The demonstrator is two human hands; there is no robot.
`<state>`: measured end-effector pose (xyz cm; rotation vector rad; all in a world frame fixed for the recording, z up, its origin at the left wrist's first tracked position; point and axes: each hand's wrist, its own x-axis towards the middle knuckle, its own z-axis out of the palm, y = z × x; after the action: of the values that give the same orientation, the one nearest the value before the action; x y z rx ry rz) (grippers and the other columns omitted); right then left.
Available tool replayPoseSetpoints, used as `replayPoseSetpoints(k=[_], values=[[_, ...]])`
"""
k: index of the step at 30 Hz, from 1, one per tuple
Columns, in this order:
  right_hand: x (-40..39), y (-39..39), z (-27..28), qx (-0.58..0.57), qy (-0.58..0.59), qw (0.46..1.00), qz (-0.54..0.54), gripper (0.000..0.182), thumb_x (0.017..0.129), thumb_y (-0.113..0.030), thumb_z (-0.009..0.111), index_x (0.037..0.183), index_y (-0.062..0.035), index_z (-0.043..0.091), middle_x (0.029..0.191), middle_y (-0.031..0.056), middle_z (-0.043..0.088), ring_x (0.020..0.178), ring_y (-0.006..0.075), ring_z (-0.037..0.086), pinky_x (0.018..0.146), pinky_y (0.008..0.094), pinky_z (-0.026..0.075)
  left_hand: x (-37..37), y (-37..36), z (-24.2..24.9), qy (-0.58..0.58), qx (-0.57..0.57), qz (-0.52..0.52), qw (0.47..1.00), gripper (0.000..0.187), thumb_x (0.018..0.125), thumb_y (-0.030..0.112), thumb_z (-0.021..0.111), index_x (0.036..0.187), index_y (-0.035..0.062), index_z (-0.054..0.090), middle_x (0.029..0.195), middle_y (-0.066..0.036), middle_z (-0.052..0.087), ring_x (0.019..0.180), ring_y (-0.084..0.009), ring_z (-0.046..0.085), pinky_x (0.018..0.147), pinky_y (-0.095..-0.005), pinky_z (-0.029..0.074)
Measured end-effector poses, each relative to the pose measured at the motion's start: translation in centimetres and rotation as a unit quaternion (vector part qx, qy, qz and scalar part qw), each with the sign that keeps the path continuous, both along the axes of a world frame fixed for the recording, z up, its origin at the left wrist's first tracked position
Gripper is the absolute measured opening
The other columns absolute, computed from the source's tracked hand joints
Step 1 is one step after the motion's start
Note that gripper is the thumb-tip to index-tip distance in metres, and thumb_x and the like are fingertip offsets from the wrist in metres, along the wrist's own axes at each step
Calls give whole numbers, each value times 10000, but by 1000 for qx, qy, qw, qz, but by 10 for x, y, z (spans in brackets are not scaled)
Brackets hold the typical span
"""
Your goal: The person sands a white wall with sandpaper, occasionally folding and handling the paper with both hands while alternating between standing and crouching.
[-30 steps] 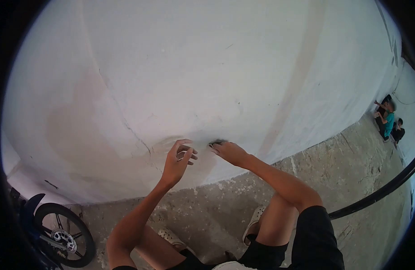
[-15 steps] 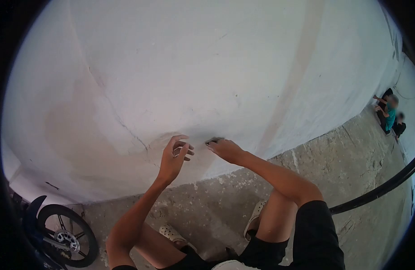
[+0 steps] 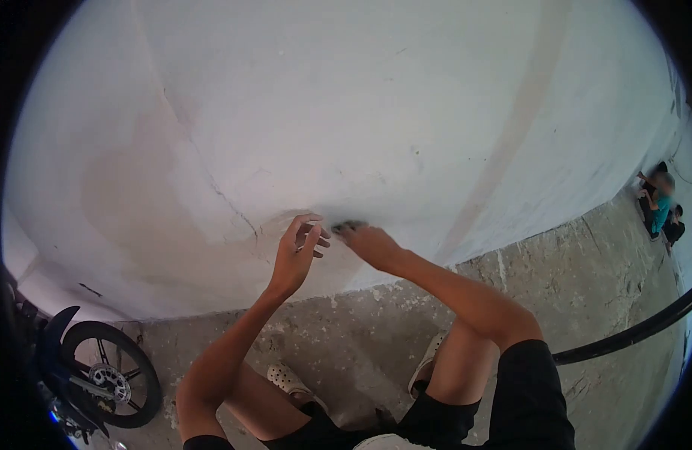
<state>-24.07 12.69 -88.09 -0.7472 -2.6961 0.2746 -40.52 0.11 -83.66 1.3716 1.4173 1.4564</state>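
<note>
Low on the white wall (image 3: 323,112), my right hand (image 3: 371,246) is closed round a small dark piece (image 3: 343,227), pressed at or close to the surface. Motion blur hides what kind of thing it is. Just to the left, my left hand (image 3: 296,251) is raised near the wall with its fingers loosely bent and apart, and nothing shows in it. A narrow gap lies between the two hands. Darker smudges and a thin crack (image 3: 224,196) mark the wall around and left of them.
A motorbike wheel (image 3: 112,375) stands at the lower left. My feet, in pale clogs (image 3: 290,379), rest on the rough concrete floor (image 3: 361,322). A black hose-like bar (image 3: 631,330) crosses at right. Two people (image 3: 661,202) crouch by the wall far right.
My right hand has moved left with the dark piece, closer to my left hand. My left hand keeps its loose bent shape. The whole view has shifted slightly.
</note>
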Motion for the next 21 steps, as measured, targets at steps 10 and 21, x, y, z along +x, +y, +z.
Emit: replayPoseSetpoints(k=[10, 21], values=[[-11, -20, 70, -89, 197, 976, 14, 222, 997, -166, 482, 1145, -4, 517, 1027, 216, 652, 882, 419, 640, 695, 490, 544, -12, -10, 3, -16, 13, 15, 1000, 268, 1033, 233, 492, 1242, 68, 518, 980, -105, 638, 882, -184, 660, 713, -308, 536], [-7, -6, 8, 44, 71, 995, 59, 201, 918, -47, 499, 1116, -13, 499, 992, 201, 646, 812, 420, 655, 687, 505, 539, -14, -13, 5, -24, 15, 14, 999, 266, 1037, 219, 481, 1247, 58, 503, 986, -113, 622, 882, -194, 650, 723, -306, 532]])
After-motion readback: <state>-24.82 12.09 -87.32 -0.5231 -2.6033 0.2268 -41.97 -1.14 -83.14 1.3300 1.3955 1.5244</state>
